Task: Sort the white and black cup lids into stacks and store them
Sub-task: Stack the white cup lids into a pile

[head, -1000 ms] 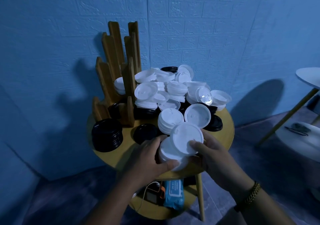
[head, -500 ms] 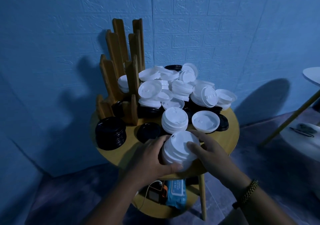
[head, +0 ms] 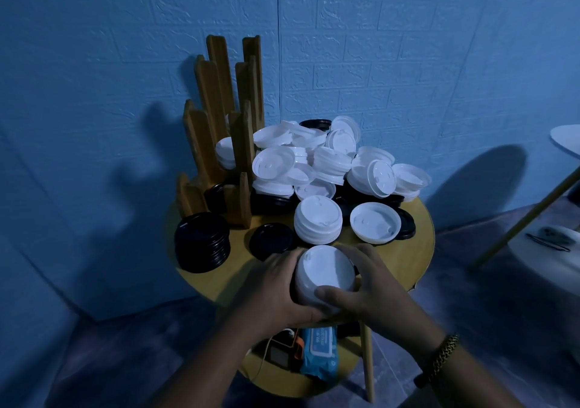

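The top lid (head: pixel 328 266) has dropped flush onto my white stack (head: pixel 305 286); my left hand (head: pixel 273 288) and right hand (head: pixel 373 285) curl round its sides to square it, at the table's (head: pixel 416 250) six o'clock edge. Black stack (head: pixel 201 243) sits at nine, unsorted heap (head: pixel 329 163) at twelve.

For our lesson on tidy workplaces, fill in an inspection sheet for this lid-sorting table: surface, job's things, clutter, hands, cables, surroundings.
Surface: round wooden table, lids over most of it.
Job's things: white stack held at the front edge; second white stack and black stack standing on the table; loose pile of mixed lids behind; wooden rack at back left, a few lids in it.
Clutter: wipes pack and small device on the lower shelf.
Hands: left hand and right hand both grip the white stack.
Cables: thin cable by the device.
Surroundings: blue wall; white table at right.
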`<action>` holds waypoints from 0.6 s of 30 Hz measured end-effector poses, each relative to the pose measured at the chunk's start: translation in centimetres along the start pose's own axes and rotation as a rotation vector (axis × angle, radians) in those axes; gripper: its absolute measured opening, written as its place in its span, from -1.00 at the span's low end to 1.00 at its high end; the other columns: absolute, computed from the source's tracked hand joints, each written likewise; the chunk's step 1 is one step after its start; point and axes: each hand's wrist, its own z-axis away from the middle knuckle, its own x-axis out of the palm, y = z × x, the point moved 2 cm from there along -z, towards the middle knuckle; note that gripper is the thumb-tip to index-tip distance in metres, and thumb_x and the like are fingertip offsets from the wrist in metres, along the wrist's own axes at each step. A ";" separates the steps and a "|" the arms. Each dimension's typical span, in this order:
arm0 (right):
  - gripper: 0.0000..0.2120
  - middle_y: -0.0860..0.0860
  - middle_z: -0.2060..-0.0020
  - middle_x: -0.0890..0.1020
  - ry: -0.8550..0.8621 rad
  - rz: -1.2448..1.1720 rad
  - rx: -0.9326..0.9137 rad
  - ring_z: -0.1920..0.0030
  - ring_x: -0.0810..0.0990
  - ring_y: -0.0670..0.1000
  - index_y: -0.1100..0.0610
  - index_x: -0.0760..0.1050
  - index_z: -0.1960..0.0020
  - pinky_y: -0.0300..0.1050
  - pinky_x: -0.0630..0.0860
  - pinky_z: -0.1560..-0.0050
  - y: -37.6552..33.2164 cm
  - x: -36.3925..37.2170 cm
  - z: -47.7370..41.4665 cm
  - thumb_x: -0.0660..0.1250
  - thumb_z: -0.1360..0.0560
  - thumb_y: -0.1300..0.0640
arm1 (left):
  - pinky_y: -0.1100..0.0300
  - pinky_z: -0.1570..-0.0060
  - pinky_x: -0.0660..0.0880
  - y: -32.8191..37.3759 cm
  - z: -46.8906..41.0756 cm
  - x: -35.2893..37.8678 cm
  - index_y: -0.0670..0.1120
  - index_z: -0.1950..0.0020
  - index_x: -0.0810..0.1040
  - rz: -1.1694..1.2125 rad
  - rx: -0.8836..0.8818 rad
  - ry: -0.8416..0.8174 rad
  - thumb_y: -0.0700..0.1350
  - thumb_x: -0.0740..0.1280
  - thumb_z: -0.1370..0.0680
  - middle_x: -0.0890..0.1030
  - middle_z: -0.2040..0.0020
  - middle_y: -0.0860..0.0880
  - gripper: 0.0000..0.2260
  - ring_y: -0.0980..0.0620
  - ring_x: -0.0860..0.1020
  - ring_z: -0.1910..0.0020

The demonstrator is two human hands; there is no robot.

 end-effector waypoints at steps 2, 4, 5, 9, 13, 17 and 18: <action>-0.24 -0.22 -0.23 0.34 0.027 0.073 -0.034 -0.24 0.33 -0.17 -0.22 0.22 -0.43 -0.22 0.39 -0.18 0.2 -0.1 0.0 0.46 -0.35 -0.34 | 0.12 -0.22 0.49 -0.1 0.0 0.1 0.29 -0.46 0.28 0.007 -0.010 -0.004 0.35 0.54 -0.28 0.41 -0.24 0.30 -0.18 0.24 0.38 -0.29; -0.25 -0.21 -0.24 0.33 0.031 0.146 -0.084 -0.26 0.30 -0.14 -0.20 0.23 -0.46 -0.20 0.35 -0.19 0.1 -0.3 0.0 0.44 -0.37 -0.33 | 0.07 -0.24 0.50 -0.3 0.1 0.3 0.32 -0.48 0.22 0.024 -0.039 -0.018 0.36 0.54 -0.26 0.41 -0.31 0.23 -0.14 0.18 0.38 -0.32; -0.26 -0.20 -0.24 0.33 0.019 0.179 -0.106 -0.26 0.29 -0.14 -0.19 0.24 -0.46 -0.20 0.34 -0.18 0.0 -0.3 -0.1 0.43 -0.38 -0.32 | 0.03 -0.24 0.51 -0.5 0.1 0.3 0.33 -0.48 0.19 0.025 -0.050 -0.021 0.37 0.54 -0.25 0.40 -0.34 0.19 -0.11 0.15 0.38 -0.33; -0.25 -0.21 -0.30 0.31 -0.073 0.312 -0.174 -0.29 0.23 -0.16 -0.15 0.22 -0.52 -0.25 0.28 -0.25 -0.7 -0.8 -0.7 0.43 -0.42 -0.26 | 0.04 -0.23 0.50 -0.5 0.0 0.3 0.34 -0.47 0.19 0.009 -0.023 -0.018 0.38 0.51 -0.26 0.42 -0.31 0.20 -0.14 0.19 0.39 -0.31; -0.24 -0.20 -0.32 0.32 -0.105 0.387 -0.182 -0.29 0.24 -0.15 -0.13 0.22 -0.53 -0.20 0.31 -0.28 -0.8 -1.1 -1.3 0.40 -0.42 -0.29 | 0.07 -0.22 0.49 -0.4 0.1 0.3 0.34 -0.47 0.22 0.017 0.005 -0.006 0.35 0.52 -0.26 0.42 -0.28 0.26 -0.15 0.23 0.39 -0.29; -0.24 -0.19 -0.28 0.32 -0.099 0.414 -0.178 -0.27 0.27 -0.11 -0.14 0.22 -0.52 -0.09 0.40 -0.26 -0.9 -0.9 -1.4 0.39 -0.41 -0.32 | 0.11 -0.24 0.46 -0.7 0.0 0.4 0.38 -0.49 0.17 -0.014 0.029 -0.007 0.36 0.51 -0.28 0.34 -0.22 0.37 -0.14 0.25 0.35 -0.31; -0.24 -0.19 -0.29 0.31 -0.115 0.416 -0.177 -0.27 0.26 -0.12 -0.14 0.21 -0.52 -0.10 0.39 -0.27 -0.8 -0.9 -1.3 0.39 -0.42 -0.32 | 0.12 -0.23 0.46 -0.7 0.0 0.4 0.38 -0.48 0.18 -0.014 0.038 -0.003 0.36 0.51 -0.29 0.35 -0.23 0.38 -0.15 0.26 0.35 -0.31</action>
